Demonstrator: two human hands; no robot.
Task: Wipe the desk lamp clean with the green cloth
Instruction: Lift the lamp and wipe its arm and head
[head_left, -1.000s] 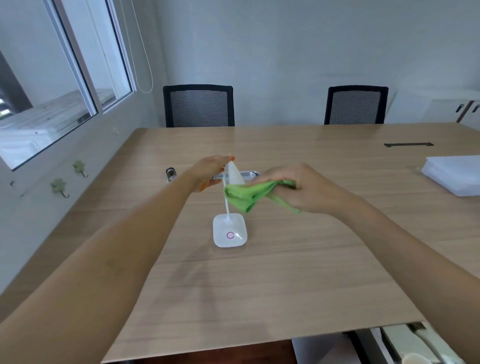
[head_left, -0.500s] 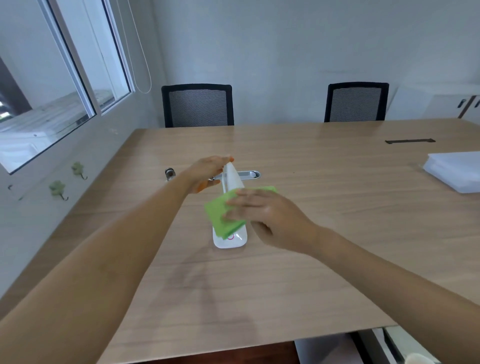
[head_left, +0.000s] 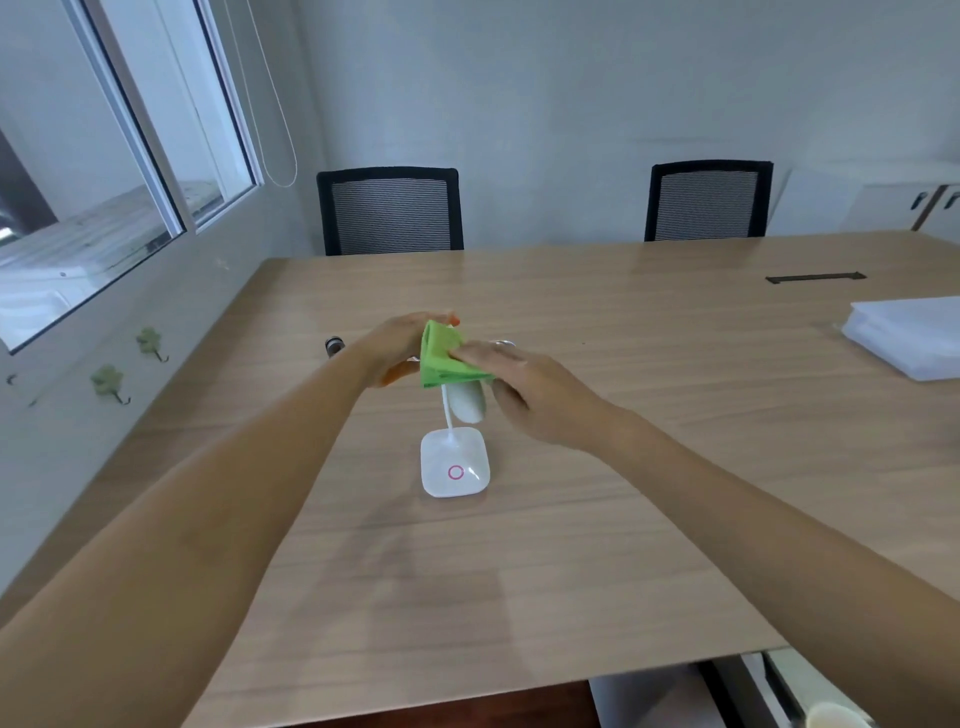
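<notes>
near table (head_left: 519, 597) bare | paper stack (head_left: 909, 338) far right | chairs (head_left: 389, 208) behind

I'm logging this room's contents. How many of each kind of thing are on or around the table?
Desk lamp: 1
Green cloth: 1
Black chairs: 2
White stack: 1
Small dark object by the left wrist: 1
Total: 6
</notes>
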